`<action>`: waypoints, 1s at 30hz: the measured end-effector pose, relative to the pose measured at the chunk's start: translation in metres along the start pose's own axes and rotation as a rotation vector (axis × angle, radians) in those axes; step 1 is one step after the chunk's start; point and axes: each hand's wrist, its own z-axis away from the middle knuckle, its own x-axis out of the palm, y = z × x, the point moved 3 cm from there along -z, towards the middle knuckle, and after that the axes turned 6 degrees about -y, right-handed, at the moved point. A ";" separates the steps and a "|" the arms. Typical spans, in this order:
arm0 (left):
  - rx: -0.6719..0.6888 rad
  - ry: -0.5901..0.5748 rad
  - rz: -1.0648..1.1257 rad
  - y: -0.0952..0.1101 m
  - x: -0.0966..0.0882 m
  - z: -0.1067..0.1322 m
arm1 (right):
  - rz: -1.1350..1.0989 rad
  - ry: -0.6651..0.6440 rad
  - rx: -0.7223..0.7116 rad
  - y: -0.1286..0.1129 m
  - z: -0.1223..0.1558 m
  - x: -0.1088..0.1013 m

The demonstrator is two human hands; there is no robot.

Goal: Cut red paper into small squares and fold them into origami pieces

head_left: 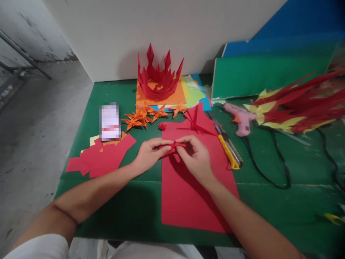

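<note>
Between my two hands is a small folded piece of red paper (pixel 174 145), partly hidden by my fingers. My left hand (pixel 151 153) pinches its left side with thumb and forefinger. On the right side, my right hand (pixel 195 154) pinches it the same way. Both hands are above a large red paper sheet (pixel 198 205) on the green table. Just beyond the fingers lie a small red paper rose (pixel 162 126) and a pointed red folded paper piece (pixel 201 120).
A red paper crown (pixel 159 91) stands on coloured sheets at the back, with orange paper flowers (pixel 140 117) before it. Red scraps (pixel 99 158) and a blurred-out phone-shaped item (pixel 110 122) lie left. A yellow cutter (pixel 228 149), pink glue gun (pixel 241 118) and red-yellow paper flames (pixel 299 104) lie right.
</note>
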 end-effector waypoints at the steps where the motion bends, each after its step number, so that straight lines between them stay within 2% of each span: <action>1: 0.001 -0.002 -0.002 0.000 0.000 0.000 | 0.023 0.013 -0.005 -0.001 0.000 0.000; 5: -0.030 0.008 0.052 0.001 0.001 0.000 | 0.074 0.038 -0.029 -0.006 0.001 0.000; 10: -0.090 0.044 0.122 0.003 0.001 0.001 | -0.010 0.036 0.049 -0.006 0.002 0.002; 14: -0.080 0.050 0.113 0.002 0.001 0.001 | 0.009 0.048 0.059 -0.007 0.003 0.002; 21: -0.012 0.013 0.034 -0.001 0.002 0.002 | 0.167 0.103 -0.150 -0.011 0.003 0.000; 30: -0.149 -0.015 0.267 -0.008 0.006 0.002 | 0.342 0.086 -0.318 -0.013 0.004 -0.002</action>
